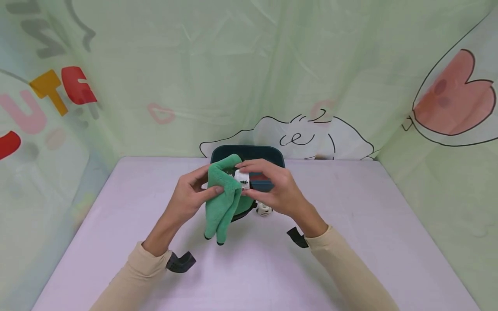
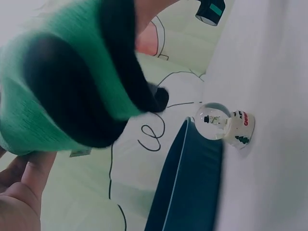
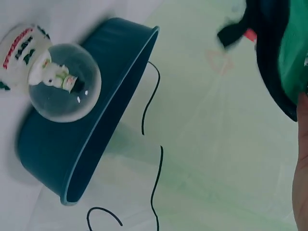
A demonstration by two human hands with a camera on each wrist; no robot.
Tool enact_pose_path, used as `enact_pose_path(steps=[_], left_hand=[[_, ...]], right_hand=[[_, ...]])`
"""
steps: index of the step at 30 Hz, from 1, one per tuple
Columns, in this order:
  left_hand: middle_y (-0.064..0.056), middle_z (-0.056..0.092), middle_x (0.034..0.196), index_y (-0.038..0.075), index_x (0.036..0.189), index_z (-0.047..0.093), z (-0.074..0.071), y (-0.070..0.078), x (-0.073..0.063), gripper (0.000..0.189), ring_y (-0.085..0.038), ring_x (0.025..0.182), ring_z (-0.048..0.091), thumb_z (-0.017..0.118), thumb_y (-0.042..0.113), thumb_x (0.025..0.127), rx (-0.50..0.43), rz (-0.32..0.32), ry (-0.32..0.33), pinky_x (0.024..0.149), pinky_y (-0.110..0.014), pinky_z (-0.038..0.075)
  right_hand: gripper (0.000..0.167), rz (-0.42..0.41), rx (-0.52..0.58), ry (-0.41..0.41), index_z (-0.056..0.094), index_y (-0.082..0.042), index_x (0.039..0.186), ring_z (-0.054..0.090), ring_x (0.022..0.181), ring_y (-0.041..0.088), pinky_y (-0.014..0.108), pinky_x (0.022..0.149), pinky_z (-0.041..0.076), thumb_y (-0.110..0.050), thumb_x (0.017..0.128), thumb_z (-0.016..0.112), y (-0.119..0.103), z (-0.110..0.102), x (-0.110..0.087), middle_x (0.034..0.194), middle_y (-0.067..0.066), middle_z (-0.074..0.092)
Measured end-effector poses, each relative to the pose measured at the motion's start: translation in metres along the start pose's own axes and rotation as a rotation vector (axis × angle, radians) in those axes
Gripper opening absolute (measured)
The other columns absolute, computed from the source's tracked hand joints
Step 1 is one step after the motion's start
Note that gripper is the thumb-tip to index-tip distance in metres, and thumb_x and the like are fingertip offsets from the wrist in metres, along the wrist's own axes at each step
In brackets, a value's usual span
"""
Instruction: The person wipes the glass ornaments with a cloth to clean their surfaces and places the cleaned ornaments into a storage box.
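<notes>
A fuzzy green cloth [image 1: 223, 198] with black trim hangs in folds between both hands above the table. My left hand [image 1: 188, 190] grips its left side, thumb in front and the other fingers behind. My right hand [image 1: 278, 185] pinches a small white piece [image 1: 242, 179] with a dark tree print at the cloth's upper right. Whether that piece is a label on the cloth, I cannot tell. In the left wrist view the cloth [image 2: 62, 86] is blurred and covers part of the left fingers. Below the right hand, a snow globe [image 1: 264, 210] with a snowman inside stands on the table.
Behind the hands a dark teal tub [image 1: 249, 151] stands near the table's back edge. The snow globe [image 3: 62, 82] is close in front of it in the right wrist view. A pale lilac cover lies over the table [image 1: 249, 276]. Printed curtains [image 1: 175, 65] enclose the back and sides.
</notes>
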State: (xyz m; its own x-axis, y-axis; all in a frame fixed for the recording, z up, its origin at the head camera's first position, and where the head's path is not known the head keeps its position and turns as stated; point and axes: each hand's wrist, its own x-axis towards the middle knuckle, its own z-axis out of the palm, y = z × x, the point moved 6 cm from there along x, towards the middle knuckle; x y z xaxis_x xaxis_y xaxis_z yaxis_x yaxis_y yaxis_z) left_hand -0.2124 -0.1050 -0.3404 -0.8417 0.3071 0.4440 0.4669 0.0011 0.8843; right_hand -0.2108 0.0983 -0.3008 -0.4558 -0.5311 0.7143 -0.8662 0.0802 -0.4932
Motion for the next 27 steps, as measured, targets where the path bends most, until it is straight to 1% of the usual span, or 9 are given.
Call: enact_pose_path(steps=[3,8,10,14,19,22,24,27], left_hand=[[-0.014,0.067,0.121,-0.001,0.137,0.060,0.001,0.001,0.000,0.049,-0.019,0.107,0.065,0.075,0.000,0.090,-0.010,0.022,0.008,0.087,-0.030,0.059],[-0.011,0.065,0.125,0.001,0.136,0.061,0.003,0.004,0.000,0.051,-0.020,0.109,0.064,0.077,-0.003,0.087,0.000,0.082,0.004,0.086,-0.034,0.060],[-0.011,0.064,0.127,0.002,0.137,0.061,0.003,0.006,0.000,0.054,-0.021,0.111,0.063,0.077,-0.004,0.086,0.023,0.114,0.000,0.084,-0.035,0.061],[-0.010,0.062,0.132,0.005,0.139,0.060,0.004,0.008,0.000,0.059,-0.023,0.116,0.061,0.079,-0.006,0.084,0.088,0.171,-0.006,0.082,-0.036,0.061],[-0.009,0.061,0.135,0.006,0.139,0.061,0.006,0.010,0.000,0.063,-0.023,0.122,0.060,0.081,-0.007,0.081,0.156,0.205,-0.012,0.086,-0.036,0.060],[-0.010,0.061,0.135,0.004,0.139,0.061,0.007,0.009,-0.001,0.065,-0.023,0.123,0.060,0.082,-0.007,0.079,0.193,0.221,-0.013,0.087,-0.036,0.059],[-0.010,0.061,0.136,0.004,0.139,0.060,0.008,0.009,-0.001,0.068,-0.024,0.123,0.061,0.083,-0.007,0.076,0.205,0.233,-0.011,0.087,-0.036,0.059],[-0.010,0.060,0.136,0.004,0.140,0.059,0.008,0.009,-0.001,0.070,-0.024,0.123,0.060,0.084,-0.007,0.076,0.185,0.238,-0.002,0.088,-0.036,0.059]], right_hand=[[0.050,0.097,0.044,0.014,0.066,-0.002,0.122,0.067,0.113,0.025,0.038,0.083,0.061,0.007,0.077,0.085,0.004,0.000,-0.002,0.125,0.014,0.067],[0.040,0.290,0.172,0.020,0.066,-0.005,0.123,0.070,0.100,0.025,0.036,0.081,0.062,0.003,0.086,0.079,0.011,0.000,-0.003,0.121,0.009,0.068],[0.037,0.355,0.207,0.016,0.066,-0.007,0.122,0.070,0.098,0.024,0.036,0.081,0.062,0.000,0.088,0.078,0.014,0.000,-0.003,0.120,0.007,0.067],[0.032,0.454,0.245,-0.007,0.068,-0.010,0.121,0.069,0.099,0.023,0.036,0.081,0.061,-0.007,0.090,0.078,0.017,-0.001,-0.002,0.118,0.005,0.066],[0.025,0.593,0.276,-0.050,0.067,-0.010,0.116,0.070,0.092,0.025,0.032,0.079,0.060,-0.013,0.093,0.076,0.024,-0.003,-0.004,0.109,0.008,0.068],[0.024,0.693,0.309,-0.060,0.067,-0.010,0.115,0.070,0.089,0.027,0.034,0.080,0.060,-0.020,0.094,0.075,0.027,-0.004,-0.006,0.106,0.011,0.069],[0.026,0.738,0.328,-0.061,0.068,-0.011,0.115,0.069,0.090,0.027,0.033,0.080,0.060,-0.023,0.093,0.076,0.028,-0.004,-0.008,0.107,0.011,0.070],[0.029,0.738,0.375,-0.057,0.068,-0.011,0.118,0.070,0.095,0.028,0.033,0.083,0.059,-0.021,0.093,0.077,0.028,-0.003,-0.009,0.110,0.012,0.070]])
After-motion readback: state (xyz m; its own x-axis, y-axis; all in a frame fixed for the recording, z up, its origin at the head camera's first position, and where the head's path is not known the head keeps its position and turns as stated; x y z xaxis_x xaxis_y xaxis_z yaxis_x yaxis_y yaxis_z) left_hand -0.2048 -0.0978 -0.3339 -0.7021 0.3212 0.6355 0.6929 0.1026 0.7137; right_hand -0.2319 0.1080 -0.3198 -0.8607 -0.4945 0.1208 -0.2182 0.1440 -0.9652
